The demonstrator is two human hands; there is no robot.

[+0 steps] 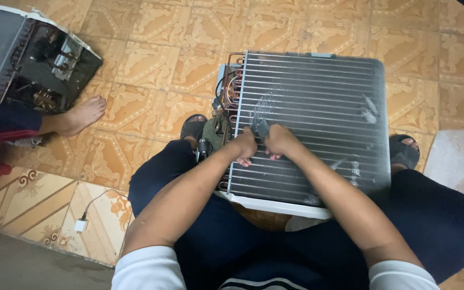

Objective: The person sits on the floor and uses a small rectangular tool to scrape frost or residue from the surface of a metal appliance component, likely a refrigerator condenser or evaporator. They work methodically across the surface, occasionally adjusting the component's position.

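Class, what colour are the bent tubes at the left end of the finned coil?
Copper-orange bent metal tubes, head view.

Looks like somebody's home doubling as a repair spot, not a proper workshop. The patterned orange ceramic tile floor (151, 48) is the work surface, people are barefoot or in sandals, a white phone charger (81, 225) lies around, and a second opened-up grey finned cooling unit (22, 59) sits nearby.

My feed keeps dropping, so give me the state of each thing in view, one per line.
Coil: upright between the knees, fins bent in patches.
Tool: dark, gripped by both hands against the fins.
Left hand: closed on tool.
Right hand: closed on tool.
Second unit: on floor, insides exposed.
Charger: on floor.
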